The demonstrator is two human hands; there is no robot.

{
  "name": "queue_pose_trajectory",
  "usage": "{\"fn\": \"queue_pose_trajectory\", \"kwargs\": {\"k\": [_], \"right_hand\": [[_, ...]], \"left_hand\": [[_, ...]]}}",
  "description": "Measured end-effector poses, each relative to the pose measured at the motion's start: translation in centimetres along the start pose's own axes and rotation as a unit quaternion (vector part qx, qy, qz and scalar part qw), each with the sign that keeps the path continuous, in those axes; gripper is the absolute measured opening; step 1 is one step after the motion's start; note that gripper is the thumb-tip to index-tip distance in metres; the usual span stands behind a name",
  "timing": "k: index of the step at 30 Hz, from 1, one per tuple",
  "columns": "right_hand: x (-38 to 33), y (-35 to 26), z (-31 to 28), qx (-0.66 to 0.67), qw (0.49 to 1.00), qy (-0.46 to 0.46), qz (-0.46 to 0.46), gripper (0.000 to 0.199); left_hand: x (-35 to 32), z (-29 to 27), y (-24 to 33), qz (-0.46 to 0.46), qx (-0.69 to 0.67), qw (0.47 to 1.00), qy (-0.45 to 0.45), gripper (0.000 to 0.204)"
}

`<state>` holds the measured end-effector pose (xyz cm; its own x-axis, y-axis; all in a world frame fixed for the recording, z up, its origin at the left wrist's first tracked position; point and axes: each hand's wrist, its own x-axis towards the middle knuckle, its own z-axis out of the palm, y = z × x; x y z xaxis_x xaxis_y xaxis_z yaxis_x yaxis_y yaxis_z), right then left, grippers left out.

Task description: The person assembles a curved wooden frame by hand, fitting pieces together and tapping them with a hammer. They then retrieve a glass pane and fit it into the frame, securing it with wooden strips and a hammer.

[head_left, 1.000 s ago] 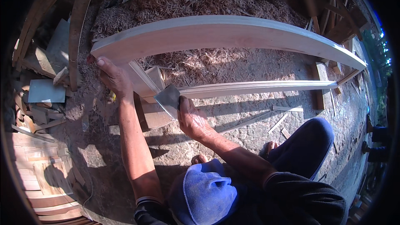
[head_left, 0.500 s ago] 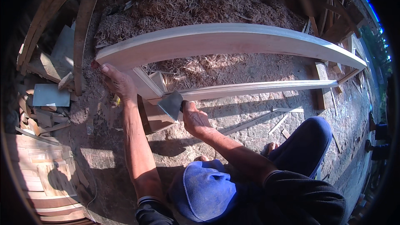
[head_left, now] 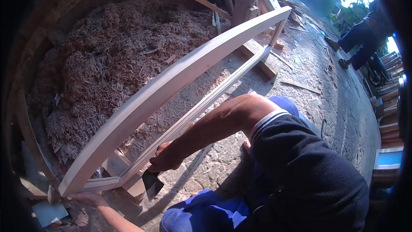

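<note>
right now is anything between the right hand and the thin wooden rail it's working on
Nothing visible. The right hand lies directly against the thin wooden rail, gripping a dark flat blade just below it. The left hand rests at the frame corner, apart from the right.

Wood shavings pile (head_left: 107, 64) lies behind the curved frame (head_left: 171, 86).

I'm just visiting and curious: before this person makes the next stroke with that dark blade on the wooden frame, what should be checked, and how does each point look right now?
1. Right hand grips the dark blade: ok.
2. Left hand steadies the near end of the curved plank: ok.
3. Blade edge meets the thin rail: cannot tell, the hand hides it.
4. Left hand clear of the blade: ok, apart.
5. Frame rests on the wood blocks: ok.
6. Bystander keeps away: ok.
</note>
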<state>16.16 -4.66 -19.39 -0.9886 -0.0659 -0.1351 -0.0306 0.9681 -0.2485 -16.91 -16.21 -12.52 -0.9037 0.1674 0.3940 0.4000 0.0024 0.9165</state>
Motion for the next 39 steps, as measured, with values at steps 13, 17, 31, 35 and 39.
{"fn": "queue_pose_trajectory", "kwargs": {"k": [13,17,31,35,39], "right_hand": [[-29.5,2.8,7.0,0.213,0.907,0.214,0.292,0.031],[-33.6,-1.5,12.3,0.377,0.742,0.331,0.445,0.037],[-41.3,-4.3,20.2,0.449,0.548,0.390,0.588,0.034],[-43.8,-4.1,20.7,0.416,0.510,0.473,0.586,0.035],[-46.1,-4.0,20.7,0.421,0.472,0.497,0.594,0.039]], "left_hand": [[-2.7,-0.3,12.6,0.576,0.324,0.745,-0.083,0.052],[-10.2,6.5,19.8,0.611,0.328,0.647,-0.317,0.066],[-41.1,34.6,38.5,0.261,0.141,0.470,-0.832,0.061],[-43.6,36.7,38.8,0.288,0.123,0.462,-0.830,0.058],[-41.5,35.1,39.0,0.248,0.112,0.479,-0.835,0.056]]}}
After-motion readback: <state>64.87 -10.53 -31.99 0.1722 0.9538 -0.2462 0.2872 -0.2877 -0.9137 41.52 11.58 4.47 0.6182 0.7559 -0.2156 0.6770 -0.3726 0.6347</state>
